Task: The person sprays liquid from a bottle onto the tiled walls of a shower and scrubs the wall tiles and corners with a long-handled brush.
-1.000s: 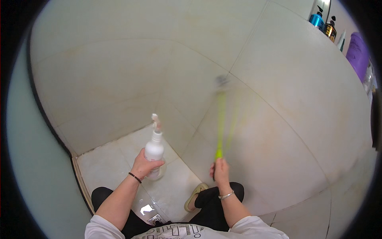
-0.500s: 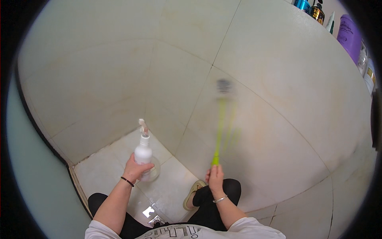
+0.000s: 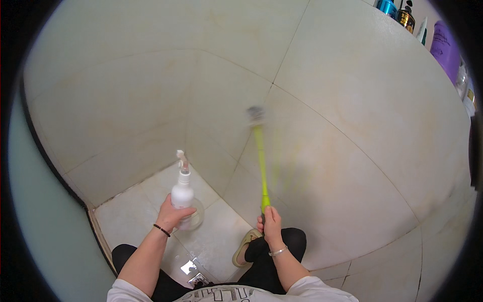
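Observation:
In my left hand (image 3: 173, 214) is a white spray bottle (image 3: 182, 195), held upright with its trigger head at the top. My fingers wrap round its lower body, and a round see-through shape shows behind it. My right hand (image 3: 272, 224) is closed round the grip of a long scrubbing brush with a lime-green handle (image 3: 262, 166). The grey brush head (image 3: 255, 115) is blurred by motion and lies over the pale tiled wall (image 3: 322, 166), near a grout line. Whether it touches the tile, I cannot tell.
Several bottles, among them a purple one (image 3: 445, 50) and a blue one (image 3: 386, 7), stand on a ledge at the upper right. A metal floor drain (image 3: 197, 280) lies between my feet on the wet floor tiles. A greenish panel (image 3: 37, 216) with a dark edge runs along the left.
The brush head has swung left across the wall, and the handle now leans left. The bottle and my left hand stay almost in place.

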Demonstrator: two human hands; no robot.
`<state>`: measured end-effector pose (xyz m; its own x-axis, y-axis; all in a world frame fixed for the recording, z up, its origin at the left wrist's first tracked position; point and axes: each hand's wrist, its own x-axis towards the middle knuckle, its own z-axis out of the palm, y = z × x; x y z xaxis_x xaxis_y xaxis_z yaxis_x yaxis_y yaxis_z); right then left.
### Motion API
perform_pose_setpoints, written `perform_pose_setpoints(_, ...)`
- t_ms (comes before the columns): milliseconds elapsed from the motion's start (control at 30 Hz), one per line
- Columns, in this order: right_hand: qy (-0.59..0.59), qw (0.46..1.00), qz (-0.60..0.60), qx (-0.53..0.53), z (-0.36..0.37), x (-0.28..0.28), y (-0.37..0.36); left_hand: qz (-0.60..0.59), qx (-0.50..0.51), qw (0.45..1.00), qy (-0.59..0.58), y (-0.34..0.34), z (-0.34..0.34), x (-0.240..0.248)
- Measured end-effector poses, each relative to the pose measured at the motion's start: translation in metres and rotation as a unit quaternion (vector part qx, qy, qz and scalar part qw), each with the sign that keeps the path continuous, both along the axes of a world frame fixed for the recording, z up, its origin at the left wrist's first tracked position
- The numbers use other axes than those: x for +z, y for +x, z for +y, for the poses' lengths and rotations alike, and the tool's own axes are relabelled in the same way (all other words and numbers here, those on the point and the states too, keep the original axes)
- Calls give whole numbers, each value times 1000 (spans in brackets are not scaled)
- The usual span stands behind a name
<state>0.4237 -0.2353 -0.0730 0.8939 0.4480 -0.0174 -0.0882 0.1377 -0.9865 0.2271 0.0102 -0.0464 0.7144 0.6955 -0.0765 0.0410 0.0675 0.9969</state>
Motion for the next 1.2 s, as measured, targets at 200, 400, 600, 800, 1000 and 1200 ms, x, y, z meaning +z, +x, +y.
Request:
perform_pose_setpoints(200,86,996,23,-1,7,46,-12,-13,12,1000,-8,-5,4,-6)
perform_pose_setpoints(400,32,955,-291,-53,33,108,35,12,12,1000,-15,-7,1,2)
perform_pose_setpoints(600,-184,933,-296,-88,56,98,64,11,5,1000,9,-3,7,-3)
perform_pose_setpoints(800,-134,975,-177,23,61,109,44,-18,-2,1000,-21,-5,8,-10)
perform_pose_setpoints(1000,-43,971,-228,-53,60,119,55,9,-7,1000,8,-5,10,-6)
perform_pose_setpoints(1200,-86,988,-92,89,54,81,41,-6,-1,1000,-6,-4,12,-15)
